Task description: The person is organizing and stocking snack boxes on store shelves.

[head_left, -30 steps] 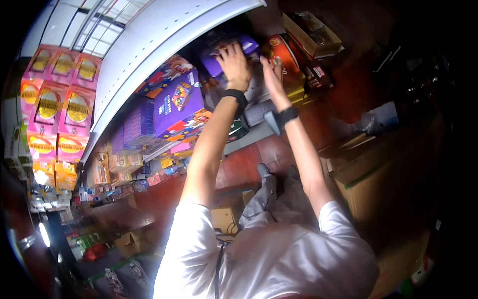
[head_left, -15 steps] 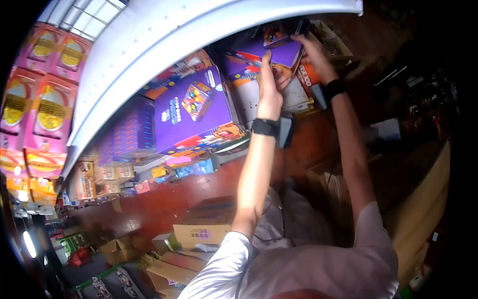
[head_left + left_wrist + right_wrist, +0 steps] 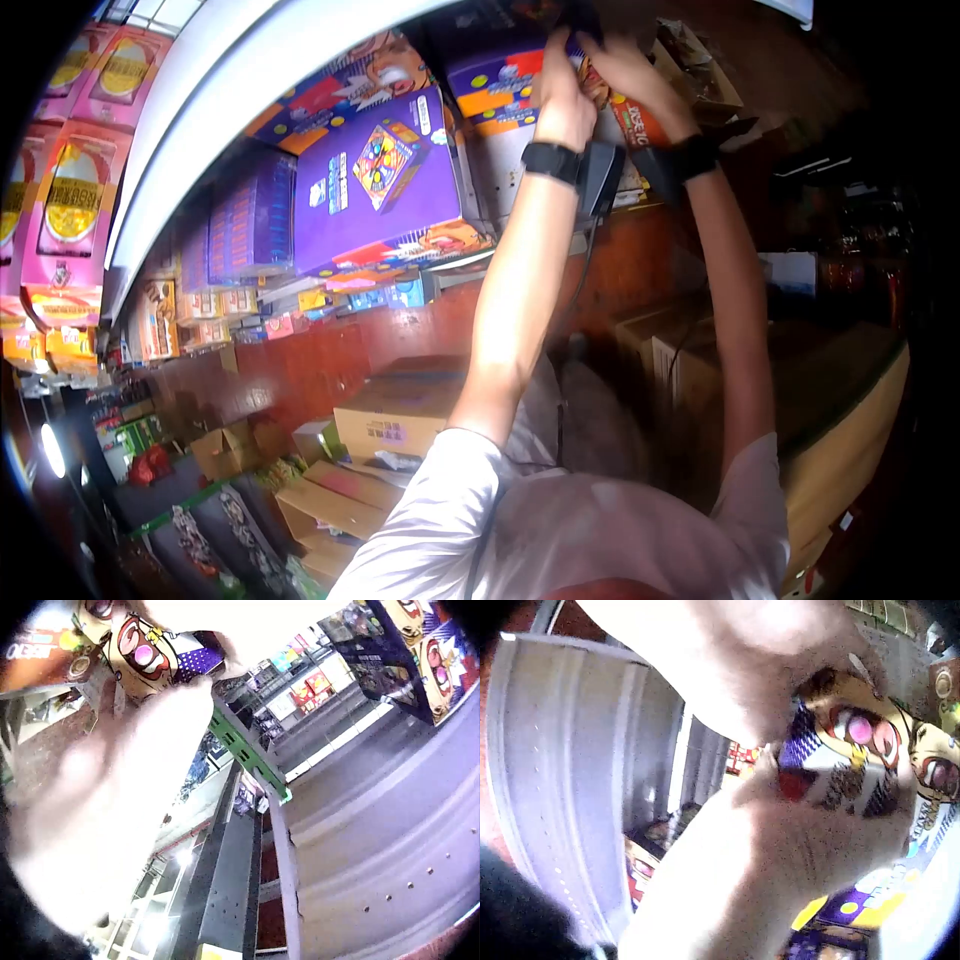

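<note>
A purple candy box [image 3: 490, 78] with cartoon faces printed on its side sits on the shelf under a white upper shelf panel. At its right end, my left hand [image 3: 567, 105] lies against the printed side, fingers pointing away from me. My right hand [image 3: 640, 80] reaches in from the right, its fingers at the same end. Close up, the right wrist view shows the cartoon mouth on the box [image 3: 862, 731] between both hands. A darker box [image 3: 515, 15] lies on top. Nearer on the left stands a larger purple box [image 3: 375, 175].
Orange-red boxes [image 3: 640, 125] stand right of the hands. The white upper shelf [image 3: 250, 75] runs overhead with its edge close to the hands. Pink packages [image 3: 75, 190] line the left. Cardboard cartons [image 3: 395, 410] lie on the red floor behind, and another carton [image 3: 840, 430] stands at right.
Both hands first move right along the shelf; the left goes from the box's top to its side. Over the last half second, the right comes in beside the left and both reach deeper.
</note>
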Available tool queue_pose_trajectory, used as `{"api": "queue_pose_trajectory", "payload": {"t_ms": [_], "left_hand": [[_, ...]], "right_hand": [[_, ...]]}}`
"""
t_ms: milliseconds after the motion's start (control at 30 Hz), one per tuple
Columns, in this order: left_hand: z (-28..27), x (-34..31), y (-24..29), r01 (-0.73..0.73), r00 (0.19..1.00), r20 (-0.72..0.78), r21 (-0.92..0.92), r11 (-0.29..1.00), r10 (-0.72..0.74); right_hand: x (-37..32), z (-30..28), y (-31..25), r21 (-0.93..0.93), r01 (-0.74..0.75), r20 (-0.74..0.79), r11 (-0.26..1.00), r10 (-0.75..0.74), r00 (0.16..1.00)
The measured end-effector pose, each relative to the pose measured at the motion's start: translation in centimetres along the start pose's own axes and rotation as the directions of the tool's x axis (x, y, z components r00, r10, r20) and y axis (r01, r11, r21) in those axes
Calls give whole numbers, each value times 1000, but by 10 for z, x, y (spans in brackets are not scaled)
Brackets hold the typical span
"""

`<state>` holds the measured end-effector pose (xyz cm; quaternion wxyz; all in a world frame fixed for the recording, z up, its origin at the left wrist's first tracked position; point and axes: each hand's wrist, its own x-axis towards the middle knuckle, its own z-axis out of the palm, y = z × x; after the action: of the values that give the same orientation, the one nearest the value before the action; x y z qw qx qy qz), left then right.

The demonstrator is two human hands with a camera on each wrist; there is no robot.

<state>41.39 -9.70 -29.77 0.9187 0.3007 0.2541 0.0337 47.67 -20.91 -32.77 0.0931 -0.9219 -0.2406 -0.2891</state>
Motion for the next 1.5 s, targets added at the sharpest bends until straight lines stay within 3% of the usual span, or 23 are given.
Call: {"api": "queue_pose_trajectory", "payload": {"t_ms": [33, 67, 133, 167, 267, 300, 333, 367, 400, 500, 533, 600, 667, 733, 900, 933, 967, 1133, 1200, 1233, 1333, 1367, 1500], "left_hand": [[14, -11, -1, -19, 996, -89, -4, 1000, 18], [23, -24, -1, -37, 984, -173, -8, 999, 36], [6, -43, 1, -57, 998, 25, 117, 992, 54], [-3, -55, 3, -74, 991, 127, 174, 982, 52], [-41, -161, 21, -96, 979, 201, 369, 925, 22], [-71, -196, 28, -172, 965, 259, 564, 808, 25], [-76, -253, 46, -386, 922, 289, 755, 530, 260], [-99, -288, 59, -420, 869, 245, 824, 380, 430], [-136, -297, 69, -515, 536, 376, 855, -61, 756], [-195, -289, 124, -210, 305, 10, 976, 57, 952], [-221, -272, 144, -340, 379, -35, 924, 174, 925], [-233, -250, 153, -329, 516, -188, 857, 396, 836], [-228, -242, 148, -341, 464, -208, 855, 390, 861], [-219, -246, 143, -408, 464, -193, 820, 402, 865], [-189, -291, 114, -509, 531, -116, 748, 426, 839], [-183, -302, 106, -494, 540, -104, 764, 415, 835], [-174, -314, 95, -502, 570, -67, 761, 412, 819], [-144, -317, 28, -527, 724, 137, 742, 415, 676], [-137, -295, 2, -553, 680, 225, 783, 285, 698], [-132, -285, -4, -559, 711, 196, 740, 374, 675], [-139, -252, -19, -397, 651, 200, 912, 104, 733], [-142, -242, -20, -284, 723, 111, 948, 147, 682], [-147, -223, -43, -340, 651, 112, 927, 158, 750]], "right_hand": [[5, -34, -21, 321, -197, 246, 927, 119, 962], [12, 8, -14, -132, 187, 240, 973, -152, 959], [28, 3, -17, -103, 82, 464, 991, -25, 886], [22, 7, -27, 171, -432, 191, 886, 400, 896], [-11, -73, -63, 267, -439, -227, 858, 498, 837], [-23, -92, -77, 604, -318, -159, 731, 501, 851], [-39, -109, -93, 856, -179, -89, 485, 478, 874], [-58, -129, -122, 924, -207, 49, 323, 436, 898], [-74, -145, -154, 956, -248, 177, 156, 369, 912], [-107, -161, -233, 894, -419, 390, 157, 187, 902], [-111, -165, -257, 858, -465, 446, 219, 133, 885], [-112, -160, -290, 917, -398, 387, -12, 263, 884], [-117, -136, -292, 921, -345, 266, 181, 355, 896], [-115, -151, -286, 921, -363, 307, 143, 311, 899], [-137, -195, -248, 956, -291, 288, -38, 304, 908], [-152, -214, -237, 845, -476, 529, -244, 259, 808], [-163, -224, -223, 905, -422, 374, 57, 370, 851], [-251, -232, -146, 902, -430, 316, 37, 621, 718], [-249, -220, -122, 932, -356, 226, 70, 656, 721], [-253, -206, -107, 921, -382, 257, 81, 612, 748], [-246, -160, -97, 913, -401, 285, 76, 586, 759], [-238, -150, -97, 908, -407, 283, 98, 573, 769], [-204, -108, -92, 901, -427, 319, 73, 555, 768]]}}
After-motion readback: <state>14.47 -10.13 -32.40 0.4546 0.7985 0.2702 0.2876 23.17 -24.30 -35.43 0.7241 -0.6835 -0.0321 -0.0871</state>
